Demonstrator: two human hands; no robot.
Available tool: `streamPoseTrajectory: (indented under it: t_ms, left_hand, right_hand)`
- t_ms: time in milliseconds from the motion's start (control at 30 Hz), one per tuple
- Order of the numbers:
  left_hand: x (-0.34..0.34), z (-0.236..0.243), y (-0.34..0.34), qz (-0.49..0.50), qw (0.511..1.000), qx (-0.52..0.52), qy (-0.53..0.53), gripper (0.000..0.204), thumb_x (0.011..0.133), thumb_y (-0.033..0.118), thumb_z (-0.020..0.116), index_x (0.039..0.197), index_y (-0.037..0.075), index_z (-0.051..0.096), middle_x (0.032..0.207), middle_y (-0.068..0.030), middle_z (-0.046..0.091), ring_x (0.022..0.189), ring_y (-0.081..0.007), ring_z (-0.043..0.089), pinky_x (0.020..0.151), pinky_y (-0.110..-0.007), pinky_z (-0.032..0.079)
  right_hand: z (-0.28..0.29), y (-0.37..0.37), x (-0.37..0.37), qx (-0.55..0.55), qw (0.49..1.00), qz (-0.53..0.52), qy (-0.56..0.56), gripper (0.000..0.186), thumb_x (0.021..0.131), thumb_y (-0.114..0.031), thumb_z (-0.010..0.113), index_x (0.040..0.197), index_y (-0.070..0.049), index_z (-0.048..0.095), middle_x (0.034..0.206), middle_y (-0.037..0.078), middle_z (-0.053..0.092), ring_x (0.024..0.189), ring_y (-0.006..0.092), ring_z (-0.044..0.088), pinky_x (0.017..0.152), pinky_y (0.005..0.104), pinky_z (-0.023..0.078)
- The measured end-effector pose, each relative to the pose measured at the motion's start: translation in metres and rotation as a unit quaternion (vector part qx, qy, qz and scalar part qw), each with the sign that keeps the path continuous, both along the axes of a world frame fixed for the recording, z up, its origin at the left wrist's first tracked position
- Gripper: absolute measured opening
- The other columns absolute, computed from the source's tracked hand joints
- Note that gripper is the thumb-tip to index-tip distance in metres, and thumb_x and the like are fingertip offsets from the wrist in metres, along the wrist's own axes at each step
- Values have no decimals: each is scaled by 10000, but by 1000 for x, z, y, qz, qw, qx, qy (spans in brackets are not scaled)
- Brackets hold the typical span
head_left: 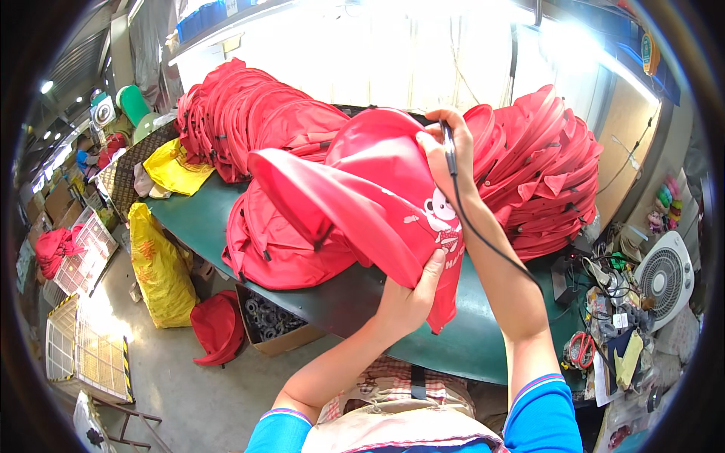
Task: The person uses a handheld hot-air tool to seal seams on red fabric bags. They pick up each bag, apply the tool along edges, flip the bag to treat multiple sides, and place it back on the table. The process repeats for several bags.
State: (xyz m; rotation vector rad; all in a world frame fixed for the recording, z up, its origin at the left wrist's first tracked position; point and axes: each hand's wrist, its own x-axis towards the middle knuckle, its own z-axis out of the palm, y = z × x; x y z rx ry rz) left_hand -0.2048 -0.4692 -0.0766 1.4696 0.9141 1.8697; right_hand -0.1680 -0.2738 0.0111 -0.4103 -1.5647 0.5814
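In the middle of the view a red fabric piece [362, 158] with a rimmed edge and a white cartoon print is held up over the green worktable [483, 325]. My left hand [415, 291] grips its lower edge with the thumb on top. My right hand [453, 143] is at the upper right of the piece, closed on a slim pen-like tool [449, 147] with a black cable that hangs along my forearm. The tool's tip lies near the piece's top edge. More red pieces [268, 241] lie beneath it.
Heaps of red pieces [226, 113] [536, 181] fill the back. A yellow sack [155, 264] and a box of black parts [268, 325] are at lower left. A fan [664, 279], cables and scissors [580, 349] crowd the right. A person [87, 158] is far back left.
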Motion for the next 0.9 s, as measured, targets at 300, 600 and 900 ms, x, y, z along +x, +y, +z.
streamPoseTrajectory:
  t_ms: [300,600,900]
  left_hand:
    - [27,70,-12,-43,988,136,-60,212,1048,177,592,1141,-2,659,986,1,661,871,-79,591,762,-252,485]
    - [19,-21,7,-78,947,-13,-312,465,1026,271,634,1392,4,535,1379,-62,577,1220,-144,559,1047,-323,451]
    - [-65,-140,-15,15,930,-115,-349,542,1042,228,572,1508,64,348,1472,-124,488,1330,-266,519,1127,-485,435]
  right_hand:
    - [179,-53,103,152,983,-34,98,345,883,-77,725,1203,-87,598,997,58,670,888,127,650,779,265,530]
    - [76,-72,103,286,922,-257,52,277,892,-149,781,1109,-73,627,1026,32,607,932,144,564,860,280,455]
    - [-83,-49,56,200,963,-179,-15,248,817,16,769,985,-51,599,840,63,551,675,184,500,640,309,452]
